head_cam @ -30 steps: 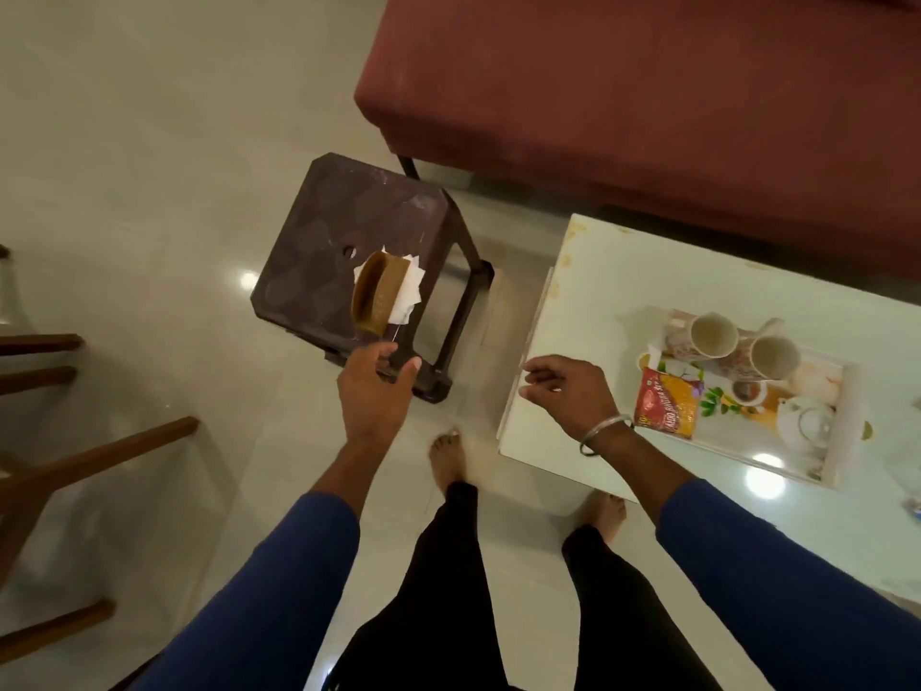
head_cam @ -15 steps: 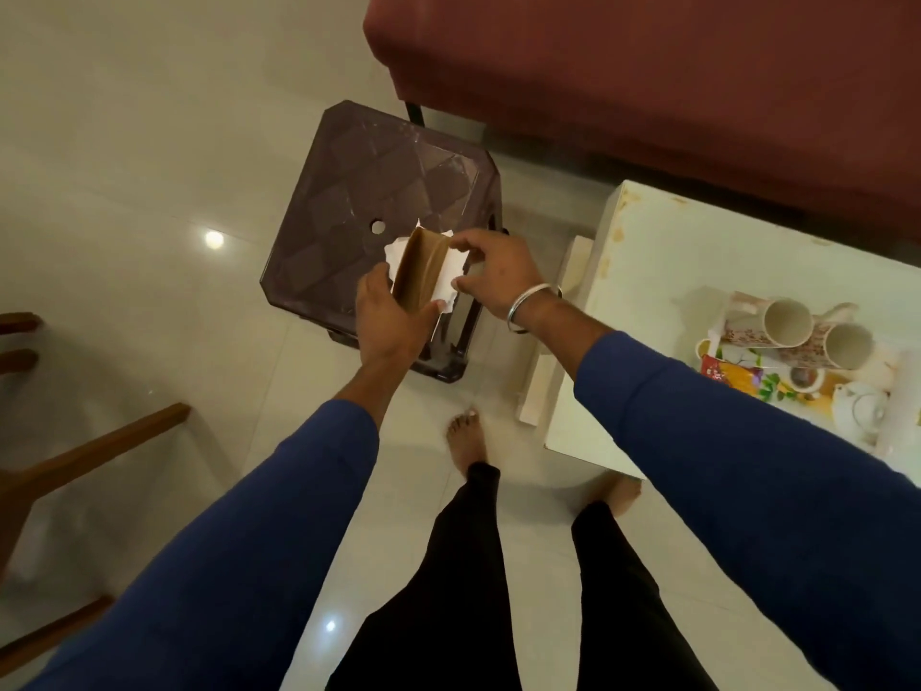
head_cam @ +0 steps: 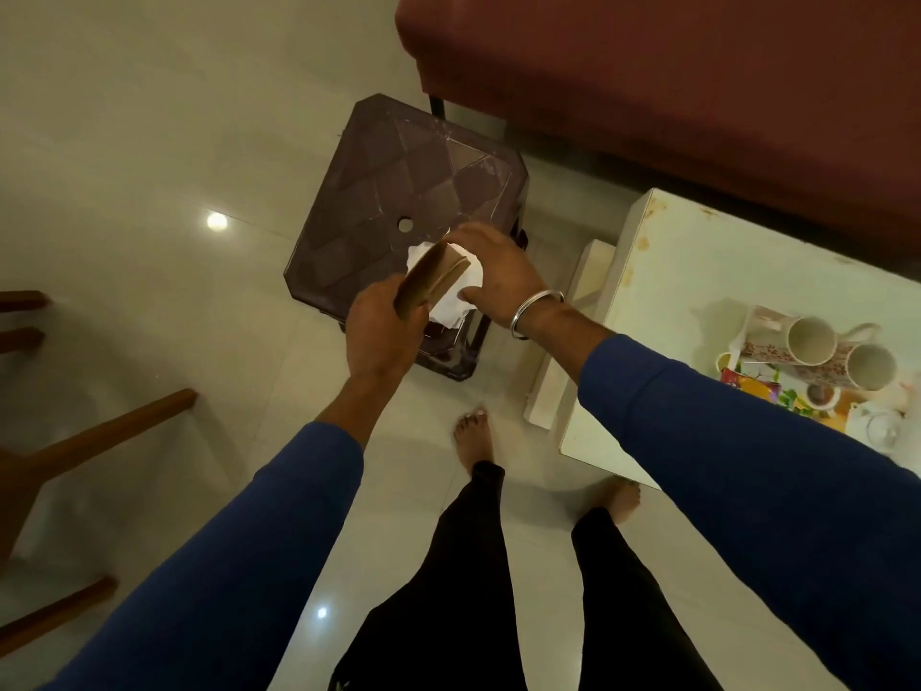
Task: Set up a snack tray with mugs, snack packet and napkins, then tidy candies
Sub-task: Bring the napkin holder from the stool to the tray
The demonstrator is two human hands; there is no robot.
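My left hand [head_cam: 380, 336] grips a brown napkin holder [head_cam: 432, 281], lifted and tilted above the dark plastic stool [head_cam: 398, 192]. White napkins [head_cam: 458, 296] stick out of it, and my right hand [head_cam: 498, 271] pinches them from the right. On the white table [head_cam: 697, 271] at the right lies a floral tray [head_cam: 827, 411]. Two flowered mugs [head_cam: 807, 341] [head_cam: 869, 366] lie on their sides in the tray. Beside them, a red and yellow snack packet [head_cam: 752, 384] shows partly behind my right sleeve.
A dark red sofa [head_cam: 697, 92] runs along the back, right behind the stool and table. Wooden chair legs [head_cam: 89, 441] stand at the left. My bare feet [head_cam: 473, 436] are on the glossy tiled floor between stool and table.
My right hand left the table edge and reached over to the napkins. My left hand lifted and tilted the holder off the stool. The view has swung left.
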